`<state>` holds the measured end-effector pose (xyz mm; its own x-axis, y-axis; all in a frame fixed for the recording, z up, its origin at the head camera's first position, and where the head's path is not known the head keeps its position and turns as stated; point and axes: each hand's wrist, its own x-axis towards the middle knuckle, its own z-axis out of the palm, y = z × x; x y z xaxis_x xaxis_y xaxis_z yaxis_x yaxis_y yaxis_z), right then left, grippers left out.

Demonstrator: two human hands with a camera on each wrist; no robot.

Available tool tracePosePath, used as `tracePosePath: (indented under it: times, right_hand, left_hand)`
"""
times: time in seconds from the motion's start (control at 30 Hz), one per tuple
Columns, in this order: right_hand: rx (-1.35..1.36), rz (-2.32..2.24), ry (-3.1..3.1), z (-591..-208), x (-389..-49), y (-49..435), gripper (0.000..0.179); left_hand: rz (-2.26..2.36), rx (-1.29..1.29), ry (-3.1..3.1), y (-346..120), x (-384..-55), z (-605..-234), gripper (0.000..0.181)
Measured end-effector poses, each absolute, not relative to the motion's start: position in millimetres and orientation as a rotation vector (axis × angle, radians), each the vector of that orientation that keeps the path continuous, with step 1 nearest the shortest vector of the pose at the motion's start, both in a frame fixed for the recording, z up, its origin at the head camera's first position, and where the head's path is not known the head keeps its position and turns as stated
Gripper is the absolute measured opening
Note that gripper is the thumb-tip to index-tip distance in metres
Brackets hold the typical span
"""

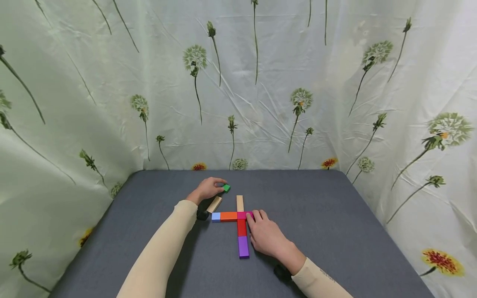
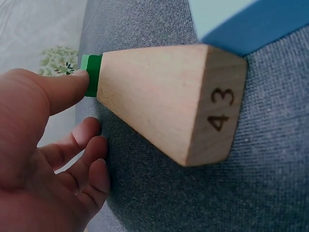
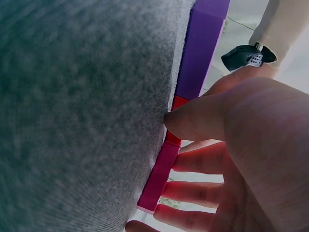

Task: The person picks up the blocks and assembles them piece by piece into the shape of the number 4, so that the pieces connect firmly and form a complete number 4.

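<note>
My left hand reaches to the far side of the table and pinches a small green block. In the left wrist view its thumb presses the green block's side, while the other fingers curl loosely below. A bare wooden block marked 43 lies just nearer than that hand. My right hand lies over the right end of a cross of blocks, its fingertips touching the magenta block. Its fingers are extended and spread, with the thumb beside the red block.
The cross on the dark grey table also has a light blue block, an orange block, a wooden block at the top and a purple block at the bottom. A flowered curtain hangs behind.
</note>
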<state>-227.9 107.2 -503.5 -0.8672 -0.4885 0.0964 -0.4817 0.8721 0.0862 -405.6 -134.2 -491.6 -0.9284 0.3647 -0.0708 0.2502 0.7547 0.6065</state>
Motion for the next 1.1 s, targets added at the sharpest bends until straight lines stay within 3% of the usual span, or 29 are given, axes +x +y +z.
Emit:
tracePosePath:
  times: [0.5,1.1]
  right_hand:
    - [0.757,-0.109,-2.910,-502,-228,107,0.061]
    - [0.750,-0.109,-2.927,-504,-228,107,0.060]
  left_hand:
    - [0.926,0.437,2.790,-132,-412,-488,0.027]
    - [0.850,0.602,2.865,-127,-410,-484,0.019]
